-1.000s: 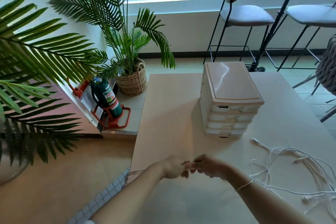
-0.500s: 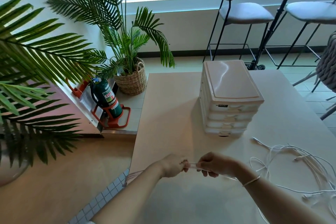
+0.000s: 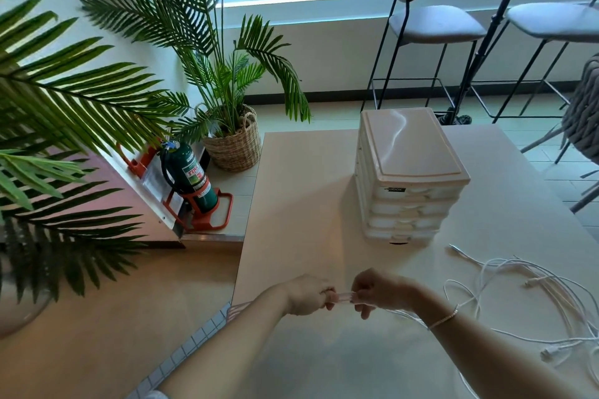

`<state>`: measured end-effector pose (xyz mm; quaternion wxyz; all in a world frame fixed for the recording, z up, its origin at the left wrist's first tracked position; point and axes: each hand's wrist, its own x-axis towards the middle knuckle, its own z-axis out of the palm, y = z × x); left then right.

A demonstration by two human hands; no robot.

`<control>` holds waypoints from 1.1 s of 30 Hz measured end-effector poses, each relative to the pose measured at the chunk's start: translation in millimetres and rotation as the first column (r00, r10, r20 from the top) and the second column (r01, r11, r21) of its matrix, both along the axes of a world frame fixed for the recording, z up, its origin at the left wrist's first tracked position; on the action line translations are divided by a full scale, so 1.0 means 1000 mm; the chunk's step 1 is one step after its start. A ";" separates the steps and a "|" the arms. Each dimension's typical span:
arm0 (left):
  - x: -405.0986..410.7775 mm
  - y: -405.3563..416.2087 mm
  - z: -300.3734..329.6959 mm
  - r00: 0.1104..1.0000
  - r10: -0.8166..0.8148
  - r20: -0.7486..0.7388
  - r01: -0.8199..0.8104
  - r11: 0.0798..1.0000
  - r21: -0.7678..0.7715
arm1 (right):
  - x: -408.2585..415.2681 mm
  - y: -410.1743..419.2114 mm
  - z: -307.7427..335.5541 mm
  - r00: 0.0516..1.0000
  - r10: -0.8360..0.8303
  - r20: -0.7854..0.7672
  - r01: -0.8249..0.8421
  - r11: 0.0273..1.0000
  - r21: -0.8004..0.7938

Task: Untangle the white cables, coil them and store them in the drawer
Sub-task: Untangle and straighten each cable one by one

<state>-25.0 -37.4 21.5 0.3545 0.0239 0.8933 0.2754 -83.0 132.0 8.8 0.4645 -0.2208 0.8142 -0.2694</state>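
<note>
Head view: the left hand [image 3: 306,296] and right hand [image 3: 377,291] both pinch 1 short stretch of white cable [image 3: 344,296] above the table [image 3: 308,191]. The tangled cables [image 3: 531,288] lie right, near the closed drawer unit [image 3: 406,178].

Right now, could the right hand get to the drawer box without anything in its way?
Probably yes. The drawer box stands straight beyond the right hand over bare table; the loose cables lie off to its right. But it is pinching a cable with the left hand.
</note>
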 end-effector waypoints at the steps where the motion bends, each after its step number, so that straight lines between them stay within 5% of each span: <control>1: 0.000 -0.001 0.000 1.000 0.014 -0.009 -0.014 1.000 0.011 | 0.002 -0.001 0.002 1.000 -0.025 0.015 0.025 1.000 -0.015; 5: -0.003 -0.003 -0.002 0.994 0.067 -0.083 -0.067 0.998 0.002 | 0.008 0.000 0.008 0.981 -0.142 0.133 0.151 0.987 -0.061; 13: 0.000 0.003 -0.010 0.992 0.099 -0.073 -0.101 0.994 -0.035 | 0.007 -0.004 0.015 0.983 -0.106 0.151 0.096 0.992 0.078; 20: 0.000 -0.002 -0.001 1.000 0.009 0.018 -0.009 1.000 -0.001 | 0.003 -0.006 0.003 0.979 -0.160 -0.128 0.164 0.986 0.021; 23: 0.003 -0.003 -0.001 1.000 -0.020 0.014 0.020 1.000 0.001 | 0.002 -0.006 0.007 0.974 -0.035 -0.226 0.055 0.995 0.086; 26: 0.001 -0.006 -0.002 1.000 -0.002 0.008 0.002 1.000 0.028 | -0.001 -0.001 0.014 0.980 0.062 -0.189 -0.041 0.992 0.115; 30: -0.006 -0.013 0.006 0.999 0.044 -0.023 -0.042 0.996 0.075 | -0.021 0.027 0.016 0.979 -0.078 -0.186 0.097 0.991 0.094; 33: -0.008 -0.016 0.009 0.999 0.039 -0.032 -0.037 0.997 0.073 | -0.038 0.043 0.024 0.978 0.035 -0.204 0.020 0.966 0.258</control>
